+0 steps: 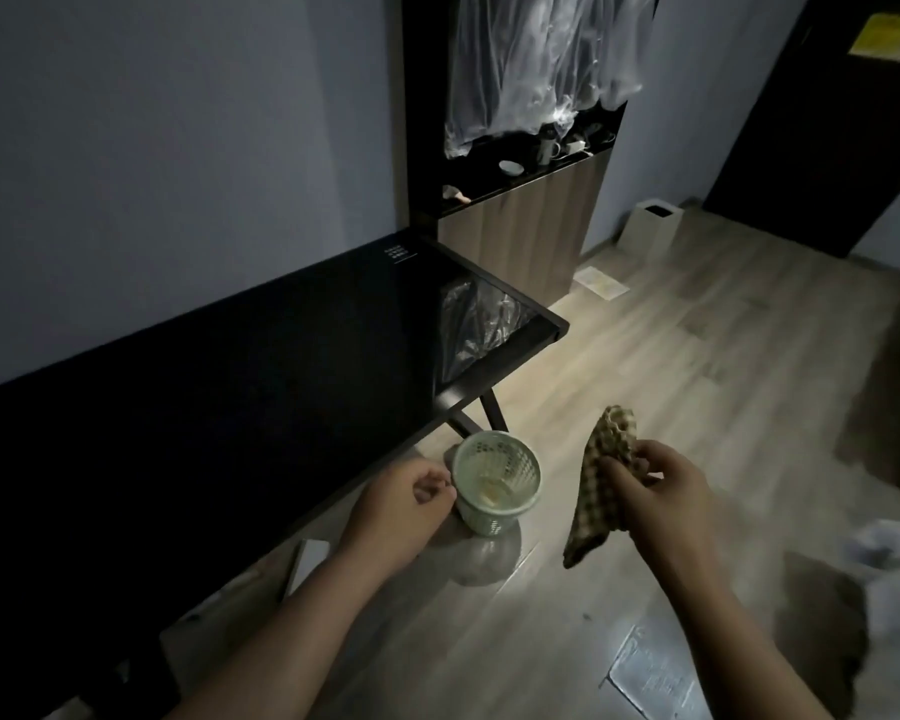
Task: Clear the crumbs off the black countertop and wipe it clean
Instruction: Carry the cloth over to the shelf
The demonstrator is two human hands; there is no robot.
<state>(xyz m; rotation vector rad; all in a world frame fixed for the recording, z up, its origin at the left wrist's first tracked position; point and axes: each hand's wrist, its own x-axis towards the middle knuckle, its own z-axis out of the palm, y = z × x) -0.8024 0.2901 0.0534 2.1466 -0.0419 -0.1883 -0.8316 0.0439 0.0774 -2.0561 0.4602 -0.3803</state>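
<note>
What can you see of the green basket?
The basket is small, round, pale green, plastic by its look, with a solid rim and a lattice wall that narrows to the base. It is upright beside the countertop's front edge; contact with the floor is unclear. The left hand grips its rim. A few pale bits lie inside. The cloth in the right hand hangs clear of it.

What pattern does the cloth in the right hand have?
The cloth has a check pattern of dark and pale squares; the head view shows it.
</note>
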